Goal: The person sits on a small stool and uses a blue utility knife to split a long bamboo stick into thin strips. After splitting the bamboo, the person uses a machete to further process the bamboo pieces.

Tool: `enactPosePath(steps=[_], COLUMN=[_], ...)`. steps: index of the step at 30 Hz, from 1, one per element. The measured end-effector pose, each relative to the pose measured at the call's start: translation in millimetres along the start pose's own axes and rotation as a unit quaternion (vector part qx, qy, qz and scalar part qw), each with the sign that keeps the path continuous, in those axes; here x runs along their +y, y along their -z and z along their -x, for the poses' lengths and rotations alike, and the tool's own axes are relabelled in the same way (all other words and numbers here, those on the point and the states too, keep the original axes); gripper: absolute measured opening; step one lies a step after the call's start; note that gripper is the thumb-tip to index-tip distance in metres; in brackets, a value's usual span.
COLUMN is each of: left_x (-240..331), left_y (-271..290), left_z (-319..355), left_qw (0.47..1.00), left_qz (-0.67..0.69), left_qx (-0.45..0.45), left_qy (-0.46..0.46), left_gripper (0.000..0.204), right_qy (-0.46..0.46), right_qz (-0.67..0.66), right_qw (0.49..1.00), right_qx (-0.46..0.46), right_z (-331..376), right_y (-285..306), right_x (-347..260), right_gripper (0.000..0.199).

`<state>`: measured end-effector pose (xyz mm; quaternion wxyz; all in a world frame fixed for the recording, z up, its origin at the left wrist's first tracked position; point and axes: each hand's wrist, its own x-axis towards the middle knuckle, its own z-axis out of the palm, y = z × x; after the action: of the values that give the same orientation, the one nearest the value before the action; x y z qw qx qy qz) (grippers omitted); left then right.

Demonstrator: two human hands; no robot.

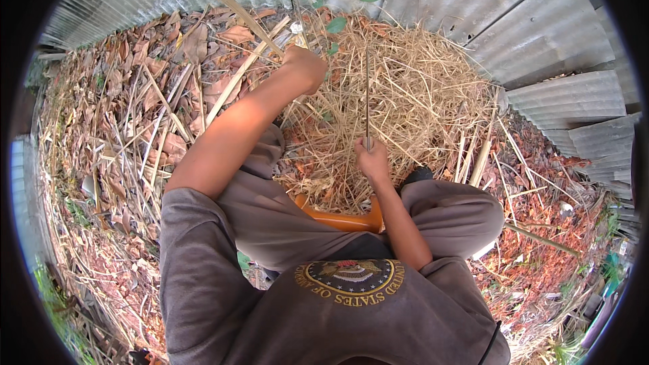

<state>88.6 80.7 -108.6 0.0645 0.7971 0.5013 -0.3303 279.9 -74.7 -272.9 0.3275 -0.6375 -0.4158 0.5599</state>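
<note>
My left hand [304,69] is raised over the far side of the ground, fingers closed round the lower end of a long, pale bamboo strip [226,0]. The strip slants up and left past the metal wall. Closer to me, my right hand [373,161] is wrapped round the handle of a long knife [367,94]. Its thin blade points straight away from me and appears edge-on, apart from the strip. Beneath both hands lies a wide heap of straw-coloured shavings [405,94]. My fingers hide the handle's lower part.
I sit low, knees spread, with an orange plastic stool [345,220] between my legs. Corrugated metal sheets [527,20] wall off the far side and right. Dry leaves [122,94] and loose strips [230,88] cover the left ground. A thin stick [541,238] lies at right.
</note>
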Motion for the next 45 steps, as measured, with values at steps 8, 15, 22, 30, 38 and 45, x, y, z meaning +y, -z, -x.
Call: enactPosePath(steps=[8,15,22,30,38,45], left_x=[11.5,24.0,17.9,16.7,1.3,2.3], left_y=[2.0,5.5,-4.3,-1.5,14.8,6.6], left_z=[-10.1,-17.1,-23.5,-23.3,-20.1,-11.1], left_qw=[0.998,0.997,0.997,0.997,0.997,0.999], left_qz=[-0.046,-0.062,-0.070,-0.074,-0.068,-0.037], left_qx=[0.038,0.037,0.035,-0.001,0.017,-0.004], left_qy=[-0.019,-0.020,-0.029,-0.026,-0.019,0.010], left_gripper=[0.023,0.025,0.028,0.027,0.025,0.028], right_qy=[-0.176,0.142,-0.254,0.021,-0.228,-0.038], right_qz=[-0.062,-0.066,0.020,-0.078,0.163,-0.165], right_qw=[0.980,0.988,0.966,0.997,0.959,0.982], right_qx=[-0.069,0.020,-0.045,-0.011,-0.048,-0.080], right_z=[17.2,28.2,32.2,32.3,27.2,45.5], right_y=[4.2,-15.7,-25.3,-9.7,-22.6,-11.2], right_x=[9.2,-17.4,61.1,-44.2,58.6,-114.4], right_gripper=[0.005,0.007,0.008,0.004,0.005,0.009])
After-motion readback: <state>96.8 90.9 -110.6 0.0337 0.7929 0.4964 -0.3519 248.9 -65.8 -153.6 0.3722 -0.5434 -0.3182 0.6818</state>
